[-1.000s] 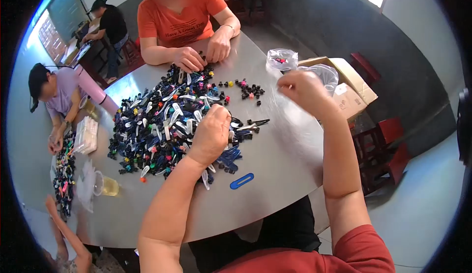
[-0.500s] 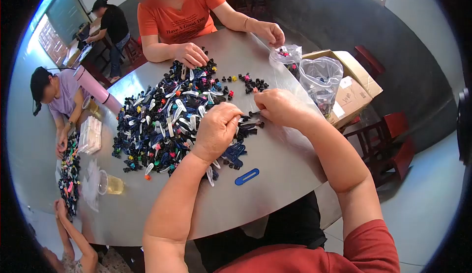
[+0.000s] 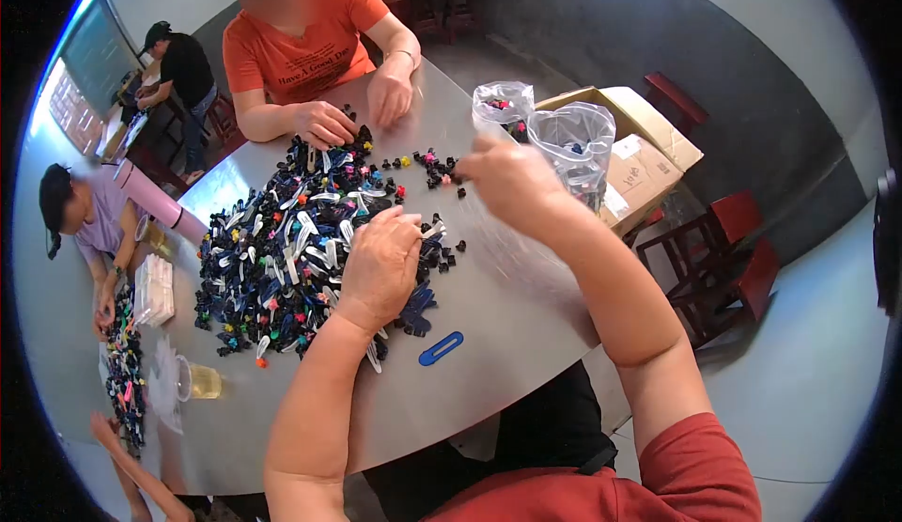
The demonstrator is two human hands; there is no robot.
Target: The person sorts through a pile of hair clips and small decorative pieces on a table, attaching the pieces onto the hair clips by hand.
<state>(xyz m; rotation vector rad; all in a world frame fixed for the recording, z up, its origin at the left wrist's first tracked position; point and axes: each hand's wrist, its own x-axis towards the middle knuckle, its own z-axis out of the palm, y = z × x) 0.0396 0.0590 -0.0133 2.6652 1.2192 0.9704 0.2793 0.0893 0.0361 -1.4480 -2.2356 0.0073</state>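
A large heap of mixed hair clips (image 3: 282,259), black, navy and white with small colored ones, lies on the metal table (image 3: 489,325). My left hand (image 3: 381,264) rests at the heap's right edge, its fingers stretched over the clips and slightly apart; I see nothing held in it. My right hand (image 3: 517,184), smeared by motion, is beside a small group of little black and colored claw clips (image 3: 437,170). Whether it holds anything is hidden by the blur. Several small black clips (image 3: 451,254) lie just right of my left hand. A blue oval snap clip (image 3: 441,348) lies alone nearer me.
Plastic bags (image 3: 573,141) with clips stand by a cardboard box (image 3: 648,160) at the right. Across the table, a person in an orange shirt (image 3: 301,52) has both hands near the heap. A cup of yellow liquid (image 3: 202,381) and a pink tumbler (image 3: 160,202) stand left.
My hands have moved apart. The right one has gone up toward the small claw-clip group; the left has loosened its pinch. The orange-shirted person's hand has left the bag. The view has shifted slightly.
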